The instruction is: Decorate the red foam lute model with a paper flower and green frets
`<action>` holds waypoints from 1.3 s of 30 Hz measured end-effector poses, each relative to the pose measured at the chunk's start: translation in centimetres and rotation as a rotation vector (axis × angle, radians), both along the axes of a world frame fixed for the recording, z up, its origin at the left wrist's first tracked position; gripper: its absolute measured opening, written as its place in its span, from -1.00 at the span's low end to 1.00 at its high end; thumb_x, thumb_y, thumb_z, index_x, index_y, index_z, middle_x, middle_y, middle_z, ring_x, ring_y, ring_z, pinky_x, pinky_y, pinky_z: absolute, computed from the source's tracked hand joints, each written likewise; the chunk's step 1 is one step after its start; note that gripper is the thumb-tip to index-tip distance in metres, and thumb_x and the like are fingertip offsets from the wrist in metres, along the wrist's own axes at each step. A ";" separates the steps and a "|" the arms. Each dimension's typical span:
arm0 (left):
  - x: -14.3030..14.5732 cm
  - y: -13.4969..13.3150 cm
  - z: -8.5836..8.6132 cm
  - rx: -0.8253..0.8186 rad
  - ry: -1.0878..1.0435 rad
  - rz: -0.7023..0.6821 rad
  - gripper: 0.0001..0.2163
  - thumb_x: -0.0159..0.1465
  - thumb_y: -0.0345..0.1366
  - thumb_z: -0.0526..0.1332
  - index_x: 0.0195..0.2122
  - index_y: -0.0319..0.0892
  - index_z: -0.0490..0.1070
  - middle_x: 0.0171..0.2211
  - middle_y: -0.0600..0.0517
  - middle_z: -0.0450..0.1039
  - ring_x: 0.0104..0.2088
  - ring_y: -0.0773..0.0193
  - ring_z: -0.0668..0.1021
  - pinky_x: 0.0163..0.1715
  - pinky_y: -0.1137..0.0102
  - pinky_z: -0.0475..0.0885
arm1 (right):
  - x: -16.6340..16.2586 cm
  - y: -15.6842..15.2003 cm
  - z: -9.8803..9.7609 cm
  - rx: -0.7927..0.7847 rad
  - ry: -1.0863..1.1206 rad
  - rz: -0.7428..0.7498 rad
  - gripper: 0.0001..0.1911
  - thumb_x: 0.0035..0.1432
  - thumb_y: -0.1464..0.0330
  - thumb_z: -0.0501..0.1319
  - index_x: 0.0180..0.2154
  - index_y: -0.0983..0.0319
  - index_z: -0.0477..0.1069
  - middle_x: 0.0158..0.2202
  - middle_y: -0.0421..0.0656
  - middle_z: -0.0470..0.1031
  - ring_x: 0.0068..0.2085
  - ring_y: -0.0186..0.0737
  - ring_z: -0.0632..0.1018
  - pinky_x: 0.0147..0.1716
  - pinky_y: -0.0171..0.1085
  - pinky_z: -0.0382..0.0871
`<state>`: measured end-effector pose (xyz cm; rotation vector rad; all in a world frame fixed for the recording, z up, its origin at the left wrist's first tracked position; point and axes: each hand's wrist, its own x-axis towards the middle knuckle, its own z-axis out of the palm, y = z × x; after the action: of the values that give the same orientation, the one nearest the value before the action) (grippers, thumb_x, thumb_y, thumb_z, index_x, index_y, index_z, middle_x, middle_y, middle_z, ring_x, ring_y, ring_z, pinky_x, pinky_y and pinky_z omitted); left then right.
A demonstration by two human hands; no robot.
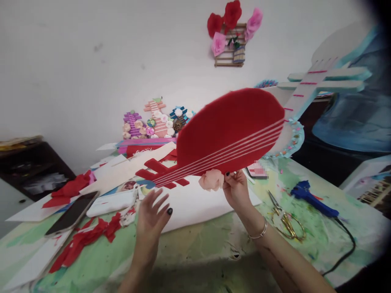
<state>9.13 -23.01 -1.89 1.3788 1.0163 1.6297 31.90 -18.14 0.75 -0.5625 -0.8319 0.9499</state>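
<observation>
- Grip of the right hand (236, 190): the hand is raised above the table and its fingers are pinched on the lower rim of the red felt-covered lute-shaped cut-out (229, 126), just beside the pale pink fabric rosette (211, 180) seated at that rim; a silver bangle (259, 233) is worn at the wrist
- Left hand (152, 215): held released, with the fingers spread and slightly curled, below the red neck with cross-bars (157, 173); no contact with the neck can be made out
- Position of the cut-out: it is carried in the air and tilted, with the body up to the right and the neck down to the left, above the white sheet (195, 203); white cords (220, 156) are stretched along its length
- Handling, as judged: the whole piece is borne by a single pinch at the rim, so the neck is best steadied from beneath by the free hand; pressure is best kept off the cords and the rosette, whose fixing cannot be checked from this view
- Green-painted table top (198, 248): gold-handled scissors (285, 221) and a blue hot-glue gun (308, 199) are laid to the right, well apart from both hands; a black smartphone (71, 213) and red paper scraps (82, 240) are laid to the left
- Background: a white-and-turquoise foam model (317, 83) of like shape is partly hidden behind the cut-out
</observation>
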 end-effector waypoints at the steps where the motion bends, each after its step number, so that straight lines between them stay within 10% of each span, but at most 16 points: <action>1: 0.4 0.8 0.1 -0.021 -0.037 -0.082 -0.53 0.13 -0.17 0.22 0.06 -0.04 0.13 0.15 -0.15 0.17 0.09 0.00 0.37 -0.01 0.08 0.36 | -0.4 0.0 -0.3 0.007 0.024 0.021 -0.83 -0.07 0.42 0.22 -0.42 0.12 0.23 -0.47 -0.32 0.37 -0.41 -0.38 0.44 -0.30 -0.33 0.40; 9: 3.1 4.4 3.2 0.034 0.182 -0.367 -0.59 0.17 -0.09 0.17 0.01 -0.14 0.33 0.02 -0.12 0.41 0.06 0.07 0.41 -0.02 0.19 0.39 | -2.1 0.2 -2.8 -0.063 0.025 0.183 -0.84 -0.16 0.45 0.26 -0.51 0.17 0.27 -0.48 -0.25 0.44 -0.39 -0.28 0.47 -0.28 -0.24 0.40; 15: 2.5 5.1 4.6 0.231 0.305 -0.261 -0.73 0.09 -0.19 0.26 -0.21 -0.18 0.52 -0.19 -0.06 0.55 -0.15 0.07 0.55 -0.11 0.23 0.47 | -2.4 -0.1 -3.0 -0.114 0.040 0.294 -0.84 -0.04 0.36 0.24 -0.31 0.17 0.39 -0.25 -0.17 0.51 -0.25 -0.18 0.50 -0.28 -0.19 0.41; 26: 3.8 5.2 2.4 0.202 0.256 0.290 -0.78 -0.08 -0.19 0.37 -0.42 -0.18 0.52 -0.46 0.02 0.57 -0.35 0.07 0.60 -0.23 0.17 0.53 | -2.9 0.2 -3.7 -0.151 0.054 0.350 -0.89 -0.18 0.45 0.30 -0.49 0.21 0.41 -0.50 -0.25 0.47 -0.43 -0.32 0.48 -0.39 -0.33 0.38; 39: 1.6 5.6 2.6 0.597 0.480 0.013 -0.88 0.12 -0.38 0.23 -0.35 -0.11 0.56 -0.36 0.05 0.59 -0.37 0.22 0.61 -0.33 0.40 0.54 | -1.5 0.2 -3.7 -0.235 -0.501 0.057 -0.86 -0.08 0.43 0.23 -0.36 0.23 0.45 -0.48 -0.18 0.50 -0.48 -0.24 0.48 -0.55 -0.30 0.36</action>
<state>10.74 -17.39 0.75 2.2441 0.8157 1.7278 30.38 -17.95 -2.99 -1.0101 -1.1936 0.9801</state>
